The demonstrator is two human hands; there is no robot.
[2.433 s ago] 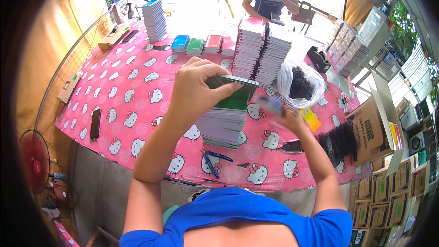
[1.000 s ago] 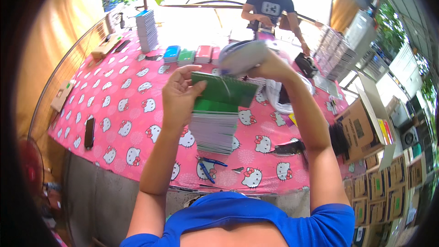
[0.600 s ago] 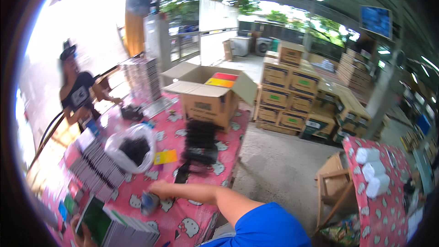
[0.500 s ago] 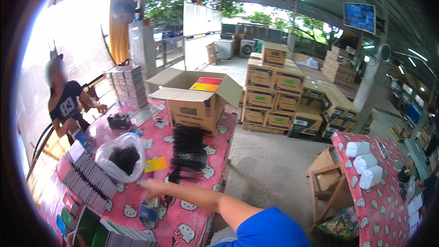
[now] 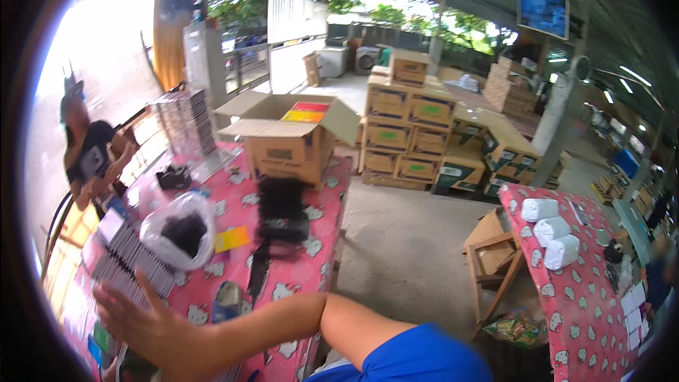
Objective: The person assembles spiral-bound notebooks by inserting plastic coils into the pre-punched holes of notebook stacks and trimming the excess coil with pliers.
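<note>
My right hand (image 5: 152, 329) is over the near left of the pink patterned table (image 5: 300, 290), its fingers stretched out and apart, with nothing seen in them. Just beyond it stand rows of thin booklets (image 5: 117, 251). What lies right beneath the hand is mostly hidden. Of my left hand (image 5: 110, 369) only a small sliver shows at the lower left rim, too little to tell its grip. Near my right forearm rests a small blue and beige item (image 5: 227, 302). A white plastic bag (image 5: 204, 249) with black contents, a yellow-orange booklet (image 5: 232, 238) and a pile of black strips (image 5: 279, 219) lie farther off.
An open carton (image 5: 283, 159) with red and yellow packs stands at the table's far end. Behind it are stacked cartons (image 5: 407, 134). A person (image 5: 95, 152) stands at the far left. Another pink-covered table (image 5: 566, 311) with white wrapped bundles (image 5: 552, 230) is at the right.
My right hand has moved left and nearer, from beside the blue and beige item to the booklets, with its fingers now spread. The view has shifted slightly. The person opposite has raised an arm.
</note>
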